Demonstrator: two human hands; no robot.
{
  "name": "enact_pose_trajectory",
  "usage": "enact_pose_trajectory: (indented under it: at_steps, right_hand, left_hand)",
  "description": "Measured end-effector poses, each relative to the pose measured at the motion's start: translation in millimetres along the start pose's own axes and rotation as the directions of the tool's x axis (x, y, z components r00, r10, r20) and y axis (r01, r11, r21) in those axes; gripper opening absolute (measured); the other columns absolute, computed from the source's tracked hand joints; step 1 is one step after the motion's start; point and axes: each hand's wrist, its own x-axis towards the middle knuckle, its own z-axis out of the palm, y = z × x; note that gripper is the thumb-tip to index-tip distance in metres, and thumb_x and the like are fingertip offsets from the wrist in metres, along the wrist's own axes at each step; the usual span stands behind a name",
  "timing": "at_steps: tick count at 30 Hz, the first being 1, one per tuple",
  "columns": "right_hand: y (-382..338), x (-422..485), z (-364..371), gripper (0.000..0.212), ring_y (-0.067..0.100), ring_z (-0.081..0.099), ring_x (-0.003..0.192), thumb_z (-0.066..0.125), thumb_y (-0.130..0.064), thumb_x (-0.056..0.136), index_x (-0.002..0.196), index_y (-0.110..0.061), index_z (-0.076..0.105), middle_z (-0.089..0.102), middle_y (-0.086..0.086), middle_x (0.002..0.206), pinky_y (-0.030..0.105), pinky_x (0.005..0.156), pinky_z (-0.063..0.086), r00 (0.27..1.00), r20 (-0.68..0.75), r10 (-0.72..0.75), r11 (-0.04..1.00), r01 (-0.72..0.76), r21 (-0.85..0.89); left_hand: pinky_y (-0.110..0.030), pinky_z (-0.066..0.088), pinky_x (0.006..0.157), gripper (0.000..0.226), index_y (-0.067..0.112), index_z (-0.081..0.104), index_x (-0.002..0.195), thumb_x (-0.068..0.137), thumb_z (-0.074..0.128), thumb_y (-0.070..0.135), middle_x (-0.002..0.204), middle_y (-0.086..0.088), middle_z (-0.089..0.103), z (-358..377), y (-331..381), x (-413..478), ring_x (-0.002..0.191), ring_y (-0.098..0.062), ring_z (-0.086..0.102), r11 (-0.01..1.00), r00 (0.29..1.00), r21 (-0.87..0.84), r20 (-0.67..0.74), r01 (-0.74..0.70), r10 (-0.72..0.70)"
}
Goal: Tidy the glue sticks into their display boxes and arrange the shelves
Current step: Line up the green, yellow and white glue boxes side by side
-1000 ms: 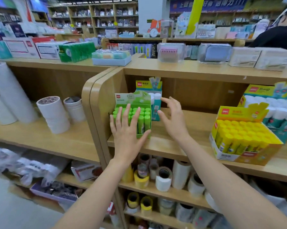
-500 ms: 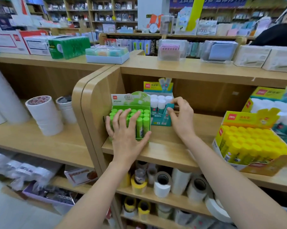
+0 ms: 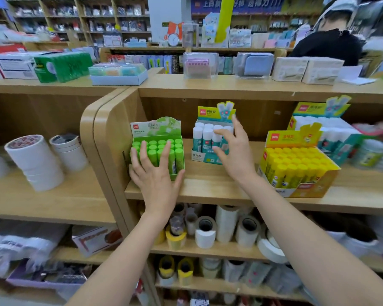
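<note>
Holding green glue sticks [image 3: 161, 151] upright, green display box [image 3: 156, 129] under spread left hand [image 3: 157, 182]; right hand [image 3: 234, 155] spread before teal box [image 3: 208, 159]; yellow box [image 3: 314, 186] full.

Green display box [image 3: 161, 138] carries bright green glue sticks [image 3: 164, 151] under a pale green, white-printed header with a small red logo; the teal display box [image 3: 206, 154] holds white-capped sticks [image 3: 204, 134] with teal labels beneath a yellow-and-teal header. Yellow display box [image 3: 305, 188] shows yellow-capped sticks [image 3: 296, 162], a yellow header with red logo and an orange front panel. Shelf [image 3: 219, 186] is light wood grain; tape rolls [image 3: 36, 162] are white, one with a red-printed top.
</note>
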Motion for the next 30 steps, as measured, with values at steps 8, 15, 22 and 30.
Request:
enact_pose_trajectory:
  at_steps: [8, 15, 22, 30]
  right_hand:
    - [-7, 2, -11, 0.028, 0.018, 0.05, 0.117, 0.06, 0.003, 0.088, 0.113, -0.01, 0.06, 0.057, 0.006, 0.123, 0.031, 0.091, 0.052, 0.995, -0.097, 0.008, 0.996, -0.017, -0.088]
    - [-5, 8, -15, 0.026, 0.017, 0.049, 0.117, 0.059, 0.004, 0.089, 0.112, -0.009, 0.057, 0.056, 0.006, 0.123, 0.027, 0.088, 0.048, 0.997, -0.069, 0.043, 0.995, -0.049, -0.086]
    - [-1, 2, -17, 0.041, 0.015, 0.046, 0.127, 0.061, 0.0, 0.088, 0.125, -0.015, 0.055, 0.051, 0.002, 0.136, 0.028, 0.099, 0.046, 0.997, -0.067, -0.028, 0.999, 0.025, -0.042]
    - [-10, -39, -75, 0.028, 0.016, 0.053, 0.12, 0.058, 0.0, 0.087, 0.114, -0.008, 0.063, 0.06, 0.008, 0.122, 0.022, 0.103, 0.04, 0.917, -0.339, -0.213, 0.972, 0.233, 0.021]
  left_hand:
    - [-0.062, 0.027, 0.113, 0.07, 0.033, 0.04, 0.143, 0.082, 0.071, 0.048, 0.152, -0.016, 0.027, 3, -6, 18, 0.146, -0.038, 0.009, 0.998, 0.997, -0.029, 0.056, -0.05, 0.051]
    - [-0.061, 0.006, 0.119, 0.071, 0.032, 0.033, 0.147, 0.086, 0.068, 0.043, 0.158, -0.015, 0.016, 17, -1, 41, 0.15, -0.035, -0.008, 0.998, 0.991, -0.047, 0.129, -0.034, 0.04]
    - [-0.052, -0.007, 0.119, 0.074, 0.021, 0.025, 0.153, 0.091, 0.06, 0.042, 0.163, -0.014, 0.005, 15, 6, 42, 0.15, -0.034, -0.01, 0.995, 0.989, -0.022, 0.112, -0.098, 0.1]
    - [-0.043, 0.026, 0.117, 0.053, 0.013, 0.044, 0.141, 0.092, 0.053, 0.032, 0.148, -0.01, 0.038, 5, 66, -2, 0.141, -0.029, 0.027, 0.855, 0.931, -0.404, 0.022, -0.324, 0.364]
